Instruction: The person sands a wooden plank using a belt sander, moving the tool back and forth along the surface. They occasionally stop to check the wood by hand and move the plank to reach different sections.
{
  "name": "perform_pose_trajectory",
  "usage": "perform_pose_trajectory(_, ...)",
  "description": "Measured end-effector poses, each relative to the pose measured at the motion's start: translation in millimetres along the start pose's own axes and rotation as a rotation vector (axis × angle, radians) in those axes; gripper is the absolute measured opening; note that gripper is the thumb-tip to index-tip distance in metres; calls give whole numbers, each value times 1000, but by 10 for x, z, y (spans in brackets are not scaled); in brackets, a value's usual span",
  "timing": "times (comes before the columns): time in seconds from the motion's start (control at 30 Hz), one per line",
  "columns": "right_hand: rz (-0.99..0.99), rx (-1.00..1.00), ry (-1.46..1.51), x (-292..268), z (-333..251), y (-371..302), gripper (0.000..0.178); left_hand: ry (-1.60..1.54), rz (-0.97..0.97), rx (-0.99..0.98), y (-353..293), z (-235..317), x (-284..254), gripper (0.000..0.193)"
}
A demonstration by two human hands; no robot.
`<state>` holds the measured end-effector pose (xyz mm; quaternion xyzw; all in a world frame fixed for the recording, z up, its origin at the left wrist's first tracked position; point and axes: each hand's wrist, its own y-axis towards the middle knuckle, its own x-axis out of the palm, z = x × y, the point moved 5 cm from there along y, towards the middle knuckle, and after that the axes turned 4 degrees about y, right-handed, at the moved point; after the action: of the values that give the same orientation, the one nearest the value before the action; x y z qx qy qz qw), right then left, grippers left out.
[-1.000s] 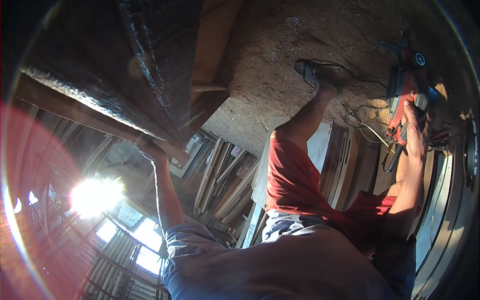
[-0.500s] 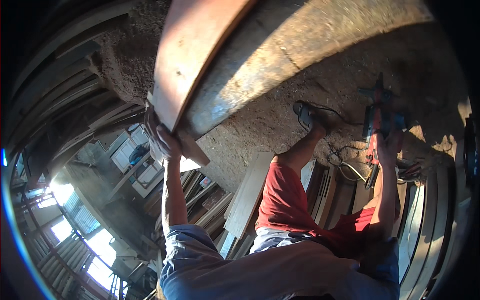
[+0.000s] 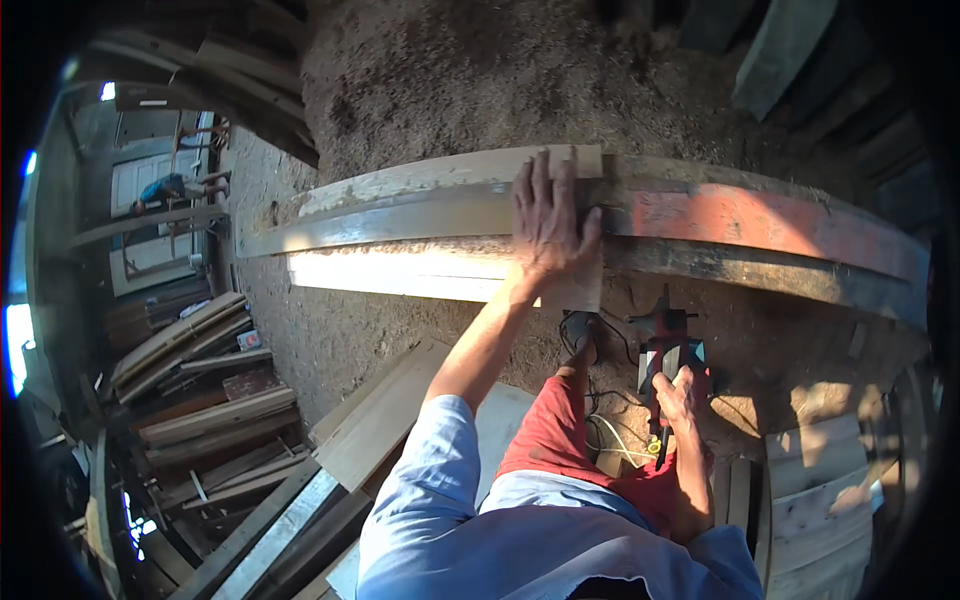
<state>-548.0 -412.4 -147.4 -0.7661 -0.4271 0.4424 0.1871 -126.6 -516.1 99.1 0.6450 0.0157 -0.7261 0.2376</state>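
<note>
While the view looks straight down, I see my left hand [image 3: 548,222] spread flat, fingers apart, on a long wooden plank [image 3: 440,205] that runs across the picture. The palm presses on the plank's upper face near its middle, and the fingertips reach the far edge. Just right of that hand the wood changes to a stretch painted faded red [image 3: 770,222], and the whole length bows with the lens. A brightly sunlit strip [image 3: 400,275] lies along the near side of the plank, left of my forearm.

My right hand [image 3: 683,392] is closed around the handle of a red and black power tool [image 3: 668,345], which hangs low beside my right leg, well apart from the plank. A pale cord [image 3: 622,445] loops just beneath the tool, next to my red shorts [image 3: 560,440]. My dark shoe [image 3: 582,332] stands on the ground [image 3: 480,90], which is covered in sawdust, just short of the plank.

To the left lie stacked boards [image 3: 200,400] in a loose heap, and more flat boards [image 3: 385,420] rest close by my left side. On the right are a few pale planks [image 3: 815,490] catching the sun. Far off at the left edge another person [image 3: 165,190] in a blue top bends near a doorway.
</note>
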Motion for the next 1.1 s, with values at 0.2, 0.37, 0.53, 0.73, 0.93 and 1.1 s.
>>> perform_pose_trajectory(0.2, -271, 32, -13, -653, -1964, -174, 55, -234, 38, -226, -920, -76, -245, 87)
perform_pose_trajectory(0.37, -406, -275, -9, -418, -3287, -372, 67, -24, -80, -497, -2203, -924, -681, 74)
perform_pose_trajectory(0.53, -593, -486, -32, -91, -4361, -612, 65, -68, -79, -1213, -3853, -1663, -1248, 59)
perform_pose_trajectory(0.73, -818, -522, -22, 84, -5192, -846, 58, -577, 48, -1683, -4554, -1041, -1483, 61)
perform_pose_trajectory(0.93, -888, -678, -63, -36, -5775, -849, 54, -809, 525, -1517, -3403, -489, -1588, 68)
perform_pose_trajectory(1.1, -959, -660, -65, -258, -5980, -540, 93, -588, 505, -1563, -2892, -656, -1261, 62)
